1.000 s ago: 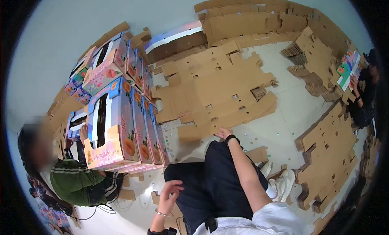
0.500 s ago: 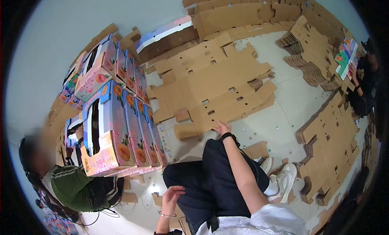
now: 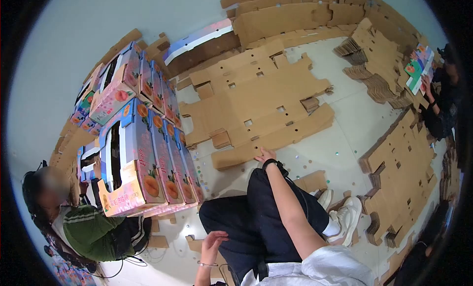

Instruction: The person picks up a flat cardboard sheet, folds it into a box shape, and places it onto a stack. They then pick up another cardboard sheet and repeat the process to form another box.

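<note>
A flat, die-cut brown cardboard sheet [image 3: 256,96] with small slots lies on top of other cardboard on the floor in front of me. My right hand [image 3: 266,155], with a black band at the wrist, is at the sheet's near edge. Its fingers are apart and at or just touching that edge; the contact is hard to make out. Over my left thigh hovers my left hand [image 3: 215,240], fingers loosely bent and apart, holding nothing. A silver bracelet circles that wrist.
Printed fruit cartons [image 3: 130,158] stand stacked at the left, beside a person in a green top [image 3: 91,229]. Cardboard stacks [image 3: 401,172] lie at the right. Another person's hand [image 3: 427,86] touches a colourful printed sheet [image 3: 416,71]. Small round scraps dot the floor.
The top cardboard sheet has shifted and now lies flatter on the pile. My right hand has moved slightly left along its near edge. My left hand has shifted a little down and right.
</note>
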Action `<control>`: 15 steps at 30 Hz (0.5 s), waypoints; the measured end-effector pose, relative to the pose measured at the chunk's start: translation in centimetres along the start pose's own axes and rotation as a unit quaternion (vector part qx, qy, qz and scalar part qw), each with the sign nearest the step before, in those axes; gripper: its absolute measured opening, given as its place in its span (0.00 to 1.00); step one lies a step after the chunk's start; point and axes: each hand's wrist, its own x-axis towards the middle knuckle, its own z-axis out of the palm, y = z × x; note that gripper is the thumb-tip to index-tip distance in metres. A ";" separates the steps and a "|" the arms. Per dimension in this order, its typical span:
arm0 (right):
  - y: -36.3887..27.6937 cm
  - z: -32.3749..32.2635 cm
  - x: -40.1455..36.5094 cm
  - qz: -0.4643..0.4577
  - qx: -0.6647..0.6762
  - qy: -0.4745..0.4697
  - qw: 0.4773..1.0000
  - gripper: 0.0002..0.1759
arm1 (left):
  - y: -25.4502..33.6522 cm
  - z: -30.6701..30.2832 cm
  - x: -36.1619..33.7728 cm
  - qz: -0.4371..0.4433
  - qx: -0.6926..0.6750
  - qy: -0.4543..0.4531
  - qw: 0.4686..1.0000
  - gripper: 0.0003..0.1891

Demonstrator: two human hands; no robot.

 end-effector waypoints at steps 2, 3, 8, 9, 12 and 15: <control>-1.7 0.6 -1.7 0.014 -0.039 0.005 0.999 0.21 | -0.5 -0.1 0.0 0.016 0.005 -0.007 1.000 0.09; -2.4 0.3 -1.9 0.058 -0.097 -0.021 0.993 0.22 | -0.4 0.0 0.0 0.018 0.004 -0.008 1.000 0.09; -3.8 -1.9 -1.9 0.141 -0.188 -0.129 0.963 0.26 | -1.3 -0.2 0.0 0.018 -0.010 -0.017 1.000 0.09; -3.5 -2.3 -1.6 0.144 -0.193 -0.137 0.961 0.25 | -1.2 -0.1 0.0 0.019 -0.011 -0.016 1.000 0.09; -3.2 -2.8 -0.6 0.147 -0.320 -0.153 0.923 0.25 | -0.7 0.0 -0.1 0.002 -0.003 0.001 1.000 0.09; -3.4 -4.1 -0.4 0.107 -0.437 -0.190 0.873 0.25 | -0.7 -0.1 0.0 0.017 0.000 -0.004 1.000 0.09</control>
